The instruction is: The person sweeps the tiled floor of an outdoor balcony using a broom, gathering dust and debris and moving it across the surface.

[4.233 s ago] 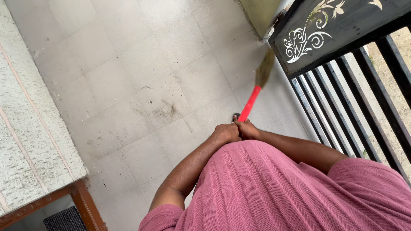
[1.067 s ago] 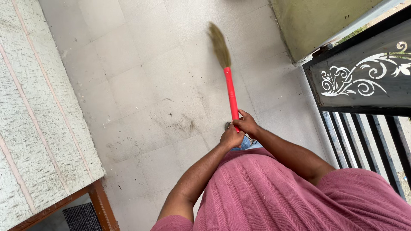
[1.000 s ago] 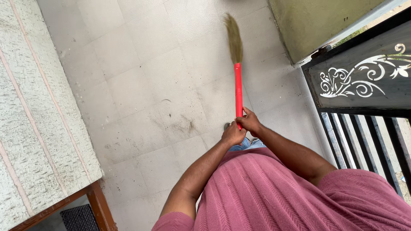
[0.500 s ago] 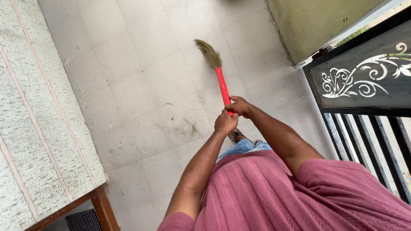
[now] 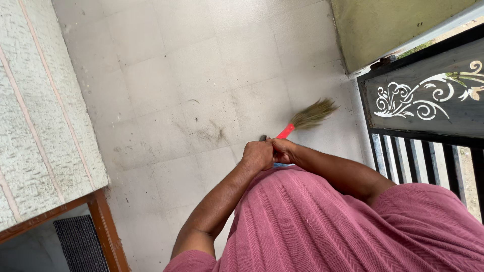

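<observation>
the left hand (image 5: 258,155) was clenched around the near end of the broom handle (image 5: 285,131), and the right hand (image 5: 283,150) was closed on the same red handle just beside it, the two hands touching in front of the person's body. only a short length of the handle showed beyond the fingers. the broom (image 5: 305,119) pointed away to the right, its straw-coloured bristle head (image 5: 313,113) lying low over the tiled floor (image 5: 166,65) near the foot of the black metal gate (image 5: 428,100) with its white scroll ornament. both forearms reached out from a pink ribbed shirt (image 5: 322,226), which hid the person's legs. a small part of a sandal (image 5: 263,137) showed just past the left hand. to the left of the hands, a patch of dark dust and streaks (image 5: 209,133) lay on the tiles, well apart from the bristles. as a judgement, the sweeping was only partly done: that patch had not been gathered, and the floor toward the gate was in hand. farther out, a textured white bench surface (image 5: 40,126) with a brown wooden frame (image 5: 103,226) ran along the left edge, and an olive-green wall (image 5: 383,25) stood at the upper right.
</observation>
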